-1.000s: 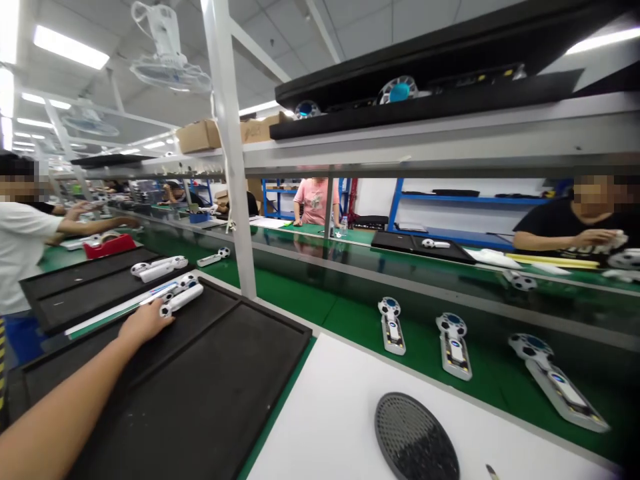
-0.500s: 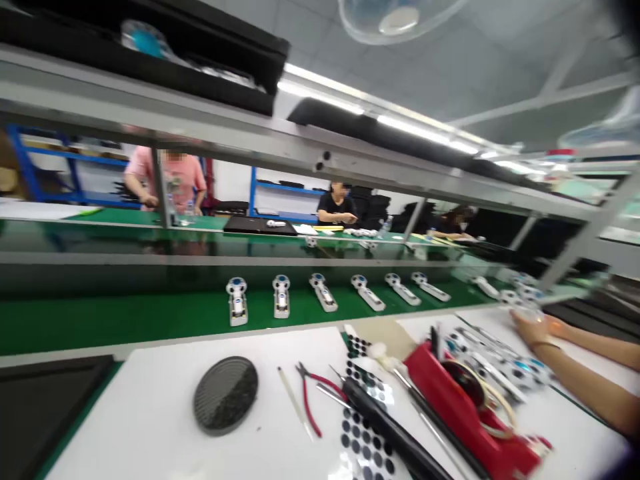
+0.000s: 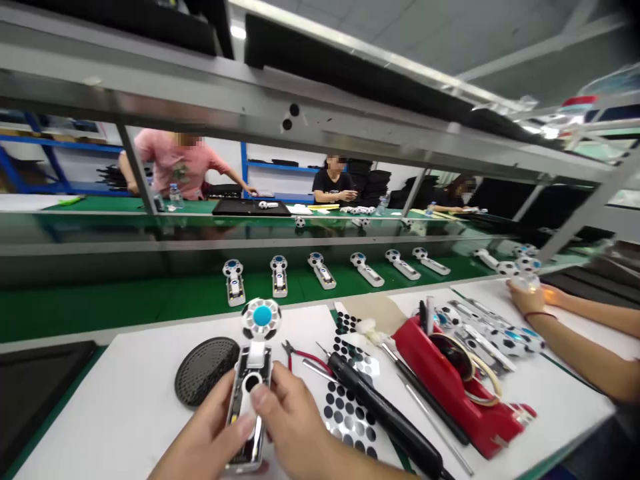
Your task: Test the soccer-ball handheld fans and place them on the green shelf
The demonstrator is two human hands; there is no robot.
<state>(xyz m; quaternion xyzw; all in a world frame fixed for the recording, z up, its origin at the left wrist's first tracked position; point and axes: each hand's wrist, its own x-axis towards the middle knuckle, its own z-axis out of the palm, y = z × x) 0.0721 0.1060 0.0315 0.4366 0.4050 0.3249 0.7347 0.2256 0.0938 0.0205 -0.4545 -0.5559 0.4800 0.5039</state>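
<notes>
In front of me I hold a handheld device (image 3: 261, 319) with a round football-patterned head, a bright blue disc in it, and an uncovered handle showing inner parts. My left hand (image 3: 207, 427) is wrapped around the handle's left side, its thumb on the lower part. From the right, my right hand (image 3: 295, 413) grips the handle too, its thumb pressing beside a black-centred white ring. Behind the left hand lies a round black textured pad (image 3: 205, 370). Red-handled pliers (image 3: 305, 353) are partly hidden by my right hand.
Several similar devices (image 3: 323, 272) lie along the green conveyor (image 3: 165, 300). At right are a black electric screwdriver (image 3: 385, 413), sheets of black dots (image 3: 350, 417) and a red tape dispenser (image 3: 445, 380). A co-worker's hands (image 3: 527, 300) work farther right; other people sit or stand opposite.
Both my hands have come into view, holding the device over the bench. My view has tilted down. The person in pink opposite has stretched out an arm.
</notes>
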